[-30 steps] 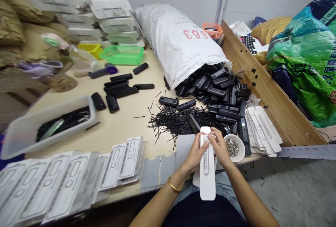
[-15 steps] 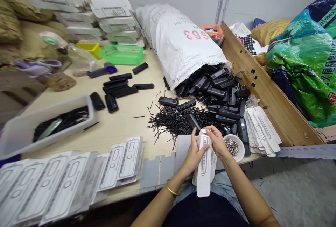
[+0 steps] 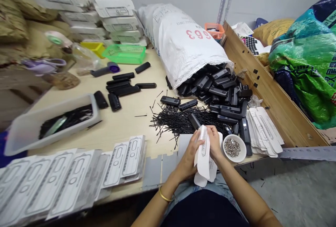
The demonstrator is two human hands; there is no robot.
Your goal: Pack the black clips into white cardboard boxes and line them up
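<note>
A narrow white printed cardboard box [image 3: 203, 164] is held upright between my two hands at the table's front edge. My left hand [image 3: 189, 155] is closed around its left side, thumb across the printed face. On the other side my right hand [image 3: 214, 142] grips the upper right edge, its fingers partly hidden. More white card pieces [image 3: 201, 181] lie beneath it over my lap. Just beyond the box's top end is a black plastic piece [image 3: 194, 120], resting on a heap of thin black pins [image 3: 181, 122]. A white bowl of small metal screws [image 3: 234, 148] stands right of my right hand.
A white sack [image 3: 186, 41] spills black plastic pieces [image 3: 223, 90] onto the table. Flat cartons [image 3: 264, 130] are stacked at right beside a wooden board [image 3: 278, 101]. Filled printed boxes [image 3: 70, 181] line the front left, near a white tub [image 3: 78, 129]. A green tray [image 3: 124, 54] sits behind.
The box has turned in my hands from flat-facing to tilted and opened out in depth. My right hand has moved down along its edge. The view has shifted slightly.
</note>
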